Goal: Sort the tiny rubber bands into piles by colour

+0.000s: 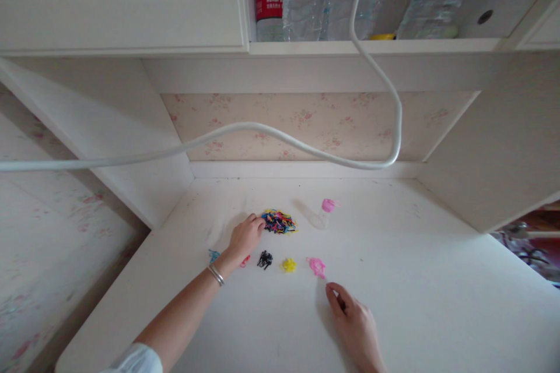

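Observation:
My left hand [247, 239] reaches to the left edge of a mixed pile of small colourful elastic bands [280, 221]. Its fingers are closed at the pile, and whatever is between the fingertips is hidden. Below that arm lie a blue cluster [213, 256] and a red cluster [245, 260], both partly covered. A black cluster [265, 260], a yellow cluster [289, 265] and a pink cluster [317, 267] continue the row to the right. Just below the pink bands, my right hand [352, 320] has thumb and forefinger pinched together; anything in them is too small to make out.
Behind the piles lies a clear container with a pink top [329, 205]. A white cable [262, 128] hangs across the view in front of the back panel. Overhead, a shelf [371, 46] holds several plastic bottles [306, 0]. White side panels [490, 145] flank the white tabletop [420, 280].

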A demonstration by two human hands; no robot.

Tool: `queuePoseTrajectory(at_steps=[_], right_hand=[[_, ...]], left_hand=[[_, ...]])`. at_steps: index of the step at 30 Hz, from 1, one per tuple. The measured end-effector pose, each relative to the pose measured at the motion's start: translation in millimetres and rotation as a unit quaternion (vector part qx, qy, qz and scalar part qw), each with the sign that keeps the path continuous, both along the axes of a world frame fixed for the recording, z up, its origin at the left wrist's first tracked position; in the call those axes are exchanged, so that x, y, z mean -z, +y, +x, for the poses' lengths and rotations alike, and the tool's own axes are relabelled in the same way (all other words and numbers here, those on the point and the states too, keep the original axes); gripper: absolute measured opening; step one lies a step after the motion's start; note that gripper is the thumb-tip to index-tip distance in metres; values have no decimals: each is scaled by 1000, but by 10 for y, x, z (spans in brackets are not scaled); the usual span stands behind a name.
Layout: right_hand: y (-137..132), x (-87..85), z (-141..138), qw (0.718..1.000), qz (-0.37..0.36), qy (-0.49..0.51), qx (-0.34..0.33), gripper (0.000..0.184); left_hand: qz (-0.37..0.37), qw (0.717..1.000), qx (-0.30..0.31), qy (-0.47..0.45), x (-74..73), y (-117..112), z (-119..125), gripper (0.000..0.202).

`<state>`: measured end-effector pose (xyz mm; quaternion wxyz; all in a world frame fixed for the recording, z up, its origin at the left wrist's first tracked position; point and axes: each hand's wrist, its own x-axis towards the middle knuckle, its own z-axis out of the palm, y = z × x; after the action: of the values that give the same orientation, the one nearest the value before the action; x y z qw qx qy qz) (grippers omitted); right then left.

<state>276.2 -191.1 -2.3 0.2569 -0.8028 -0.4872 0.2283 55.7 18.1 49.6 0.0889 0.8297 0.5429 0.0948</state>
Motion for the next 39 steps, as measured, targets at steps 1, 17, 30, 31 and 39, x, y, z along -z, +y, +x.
queuePoseTrajectory(at_steps=[1, 17, 30, 31, 39], right_hand=[[-1, 7, 3, 1000, 1, -1, -1, 40], [1, 10, -5, 1000, -11, -26, -4, 38], [-4, 21, 4, 999, -16, -31, -9, 40], [-6, 21, 6, 999, -19, -31, -10, 40], [4, 13, 4, 998, -38, -46, -16, 39]], left_hand=[[1, 1000, -2, -2, -11, 0, -19, 29], [28, 999, -32, -24, -19, 7, -173, 29], [57, 993, -55, -92, -27, -281, -458, 28], [66, 990, -60, -111, 4, -352, -510, 28], [103, 980, -119, -124, 235, -827, -706, 28]])
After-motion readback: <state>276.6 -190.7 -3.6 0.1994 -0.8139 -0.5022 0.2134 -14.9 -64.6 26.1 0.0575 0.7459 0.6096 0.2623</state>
